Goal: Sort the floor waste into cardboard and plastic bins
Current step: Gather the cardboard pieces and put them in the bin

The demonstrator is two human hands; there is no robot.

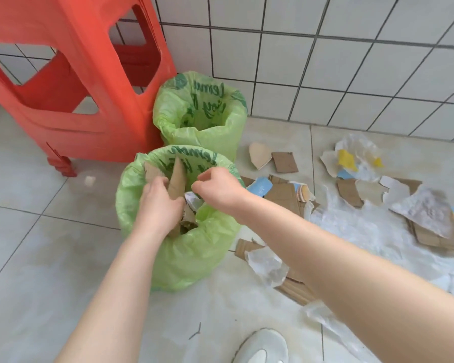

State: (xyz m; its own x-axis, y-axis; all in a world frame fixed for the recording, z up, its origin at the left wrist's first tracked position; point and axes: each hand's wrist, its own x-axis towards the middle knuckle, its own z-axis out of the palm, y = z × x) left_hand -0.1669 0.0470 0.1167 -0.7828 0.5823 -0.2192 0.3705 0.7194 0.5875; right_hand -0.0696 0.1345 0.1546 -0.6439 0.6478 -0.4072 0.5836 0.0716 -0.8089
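Near bin (pixel 173 258): part-filled; left hand (pixel 159 203) clamped on cardboard (pixel 176 179), right hand (pixel 218 187) pinching its rim. Far bin (pixel 202 132): contents unseen. Floor scraps (pixel 378 200): many unsorted.

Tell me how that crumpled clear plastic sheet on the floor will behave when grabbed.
The plastic sheet looks thin and wrinkled, so it would probably flop and bunch up. It likely weighs little. Cardboard pieces lie on it, so lifting it may drag or spill them.

The pale tiled floor (pixel 37 258) carries two green-lined bins (pixel 178 247) by the red stool (pixel 71 82) near the wall edge, with torn cardboard pieces (pixel 285 162) and clear plastic sheets (pixel 364 231) scattered to the right.
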